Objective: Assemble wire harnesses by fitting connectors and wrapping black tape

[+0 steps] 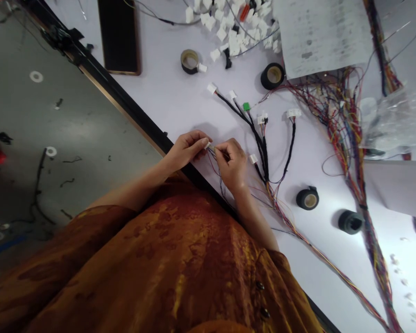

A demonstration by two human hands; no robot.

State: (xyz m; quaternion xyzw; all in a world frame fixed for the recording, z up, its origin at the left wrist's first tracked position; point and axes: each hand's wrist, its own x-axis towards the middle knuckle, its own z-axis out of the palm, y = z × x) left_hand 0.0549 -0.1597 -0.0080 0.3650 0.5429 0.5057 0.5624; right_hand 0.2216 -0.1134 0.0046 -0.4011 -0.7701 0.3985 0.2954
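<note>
Close to the table's near edge, my left hand (190,147) pinches a small white connector (207,145), mostly covered by the fingers. Thin wires (212,150) run from it into the fingertips of my right hand (231,162), which is closed on them. Some of these wires hang down below the hands toward the edge. Just right of my right hand lies a wire harness (260,143) with black-taped branches. Its branches end in several white connectors (212,88) and a green connector (247,107).
Rolls of black tape (272,76) lie around the harness. Loose white connectors (232,32) are heaped at the back, near a phone (119,37). A printed sheet (322,37), a thick wire bundle (362,185) and a clear plastic bag (395,120) occupy the right. A black rail (135,113) borders the table.
</note>
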